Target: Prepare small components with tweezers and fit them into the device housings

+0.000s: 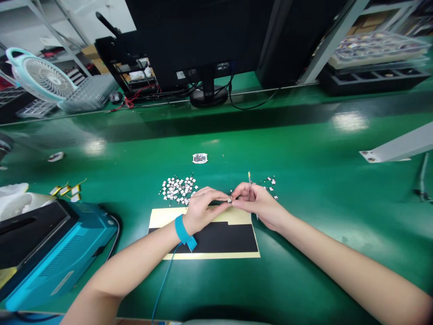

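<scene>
My left hand [204, 205], with a blue wrist strap [182, 231] on it, meets my right hand [260, 205] above the top of a sheet [223, 239], black with pale yellow borders. Between the fingertips of both hands is a small silvery part [229, 200] with a short dark end pointing up. A slim stick-like tool [250, 185] with a yellowish tip also rests in my right hand; its exact kind is unclear. Beside my left hand lies a pile of small white pieces [177, 189] with dark ends. A few similar pieces [271, 181] lie beyond my right hand.
A white-framed device shell [200, 158] lies farther back on the green bench [304, 149]. At left are a blue-and-black machine [64, 257] and several yellow-edged packs [65, 190]. A monitor [206, 40] and fan [43, 74] stand behind. A grey metal arm [402, 143] juts in at right.
</scene>
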A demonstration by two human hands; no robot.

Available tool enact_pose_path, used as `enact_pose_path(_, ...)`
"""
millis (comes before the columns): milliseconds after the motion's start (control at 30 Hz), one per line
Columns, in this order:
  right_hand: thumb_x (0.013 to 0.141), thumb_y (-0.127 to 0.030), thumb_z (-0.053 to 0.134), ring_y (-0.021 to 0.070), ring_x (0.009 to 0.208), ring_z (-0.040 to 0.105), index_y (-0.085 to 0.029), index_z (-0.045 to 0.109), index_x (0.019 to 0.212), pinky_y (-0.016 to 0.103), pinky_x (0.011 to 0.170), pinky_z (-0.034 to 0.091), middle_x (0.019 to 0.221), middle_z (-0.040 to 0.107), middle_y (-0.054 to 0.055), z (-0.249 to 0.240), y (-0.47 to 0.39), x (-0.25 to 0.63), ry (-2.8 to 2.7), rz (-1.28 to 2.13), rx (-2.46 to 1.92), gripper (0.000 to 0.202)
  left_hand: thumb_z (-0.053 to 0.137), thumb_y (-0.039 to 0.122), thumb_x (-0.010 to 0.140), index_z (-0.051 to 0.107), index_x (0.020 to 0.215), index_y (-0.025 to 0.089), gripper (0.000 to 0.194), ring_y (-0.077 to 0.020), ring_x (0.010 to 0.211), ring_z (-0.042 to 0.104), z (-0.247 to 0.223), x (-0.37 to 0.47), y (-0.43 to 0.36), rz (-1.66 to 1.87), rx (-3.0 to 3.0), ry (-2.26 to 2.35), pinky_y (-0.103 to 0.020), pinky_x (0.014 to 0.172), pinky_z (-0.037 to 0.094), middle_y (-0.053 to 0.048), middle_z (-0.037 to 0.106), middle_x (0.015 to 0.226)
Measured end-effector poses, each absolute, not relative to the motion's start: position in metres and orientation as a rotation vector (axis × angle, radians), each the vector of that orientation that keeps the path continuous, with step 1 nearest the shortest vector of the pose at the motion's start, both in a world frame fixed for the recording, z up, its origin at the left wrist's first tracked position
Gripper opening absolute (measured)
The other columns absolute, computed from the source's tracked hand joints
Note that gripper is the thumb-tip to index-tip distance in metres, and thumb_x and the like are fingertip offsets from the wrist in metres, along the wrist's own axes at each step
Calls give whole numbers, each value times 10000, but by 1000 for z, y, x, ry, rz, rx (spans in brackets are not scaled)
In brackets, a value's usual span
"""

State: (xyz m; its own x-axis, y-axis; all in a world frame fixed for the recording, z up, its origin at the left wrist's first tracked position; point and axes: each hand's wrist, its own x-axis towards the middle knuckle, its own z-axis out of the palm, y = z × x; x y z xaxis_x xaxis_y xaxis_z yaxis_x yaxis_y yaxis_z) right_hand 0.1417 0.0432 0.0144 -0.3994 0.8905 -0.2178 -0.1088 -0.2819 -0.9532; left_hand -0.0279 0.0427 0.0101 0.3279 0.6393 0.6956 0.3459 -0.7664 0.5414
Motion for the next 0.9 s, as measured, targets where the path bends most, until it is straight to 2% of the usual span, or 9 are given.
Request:
enact_pose_path(233, 598, -232, 707, 65, 507, 343, -164, 548, 707, 213, 468, 250, 627, 508, -36, 14, 42, 140, -1315, 1642, -1115, 204, 599, 150, 734, 535, 885, 161, 164, -124, 649, 587, 6, -30, 42, 1317, 2499, 882, -246, 591, 473, -39, 655, 743)
enact_pose_path(467, 539, -251, 730, 83, 540, 445, -144, 552, 741, 219, 503, 324, 673, 568, 1, 13, 46, 139, -1266, 1527, -1220, 291, 561, 178, 772, 463, 1060, 168, 304, -139, 768, 629, 3, -25, 40, 1176, 2466, 1018, -248, 692, 490, -30, 681, 849)
enact_pose_path(567, 562, -282, 706, 65, 485, 387, -135, 571, 782, 207, 460, 290, 687, 583, 10, 15, 50, 142, -1345, 1453, -1295, 297, 509, 181, 801, 404, 1141, 159, 356, -144, 863, 612, 7, -26, 43, 1055, 2487, 1025, -255, 747, 491, -37, 669, 918)
enact_pose_path(700, 645, -269, 633, 46, 415, 279, -130, 606, 720, 199, 413, 228, 607, 557, -11, 24, 61, 157, -1685, 1278, -1451, 160, 478, 161, 803, 509, 1051, 134, 252, -189, 955, 559, 22, -45, 65, 778, 2695, 1214, -310, 836, 462, -76, 628, 992)
enact_pose_path(767, 665, -243, 617, 60, 424, 327, -139, 620, 709, 204, 423, 249, 599, 559, -9, 29, 67, 167, -1931, 1142, -1532, 113, 499, 147, 783, 563, 971, 114, 201, -218, 951, 544, 31, -60, 78, 540, 2741, 1420, -337, 843, 453, -92, 623, 968)
enact_pose_path(900, 713, -217, 598, 113, 566, 482, -158, 632, 800, 223, 503, 339, 750, 583, 22, 36, 68, 175, -2224, 639, -1584, 111, 567, 201, 739, 609, 862, 100, 164, -256, 859, 561, 37, -78, 92, 84, 2689, 1688, -363, 759, 470, -108, 626, 873)
